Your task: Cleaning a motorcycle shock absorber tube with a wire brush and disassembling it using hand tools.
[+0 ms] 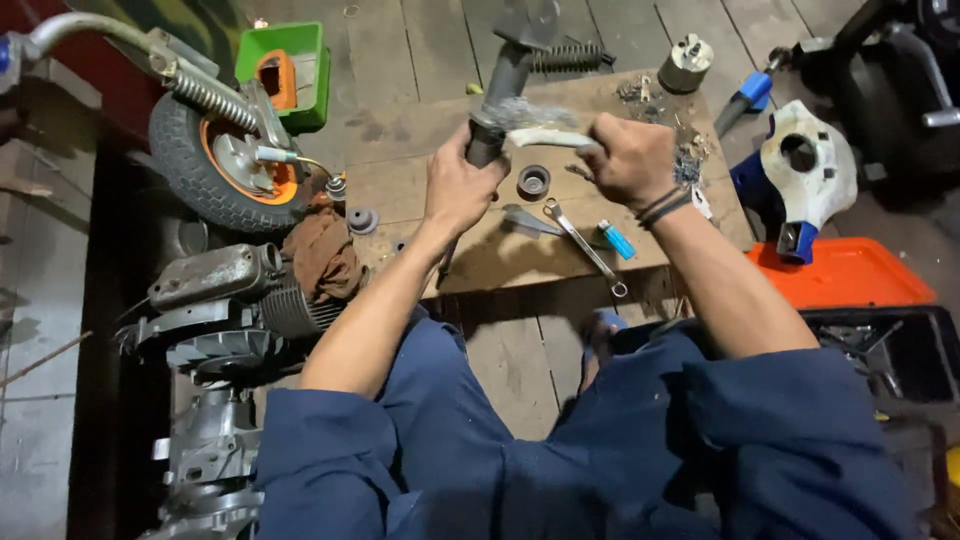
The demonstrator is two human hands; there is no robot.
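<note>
Fig.: my two hands at work over a low wooden board (420, 130), seen from above.

L hand: my left hand (462, 185) is clenched round a dark metal tube (497, 105), a fork-like part w/ a coil spring (568, 57) at its far end. Tube stands tilted, upper end pointing away from me, lower end toward the board.

R hand: my right hand (630, 160) is closed on the handle of a pale brush (550, 137); grey bristle end lies against the tube just above my left fingers. Dark bands sit on that wrist.

On the board, below/between the hands: a round black ring part (533, 181), a long combination wrench (585, 247) lying diagonal, a small blue lighter (617, 240) just beside the wrench, and a heap of small metal bits (687, 160) near my right hand. A grey cylinder part (687, 63) stands at the far right corner.

Left of board: a small wheel (215, 160) w/ orange hub and spring strut, a green plastic bin (290, 70) behind it, a brown rag (322, 255), and a grey engine block (225, 310) near my left elbow.

Right of board: a white-and-blue housing (805, 175), an orange tray (845, 272), and a black box (900, 355) w/ parts, contents too dark to tell.

Both sleeves and lap: dark blue workwear. Floor: wooden planks.
</note>
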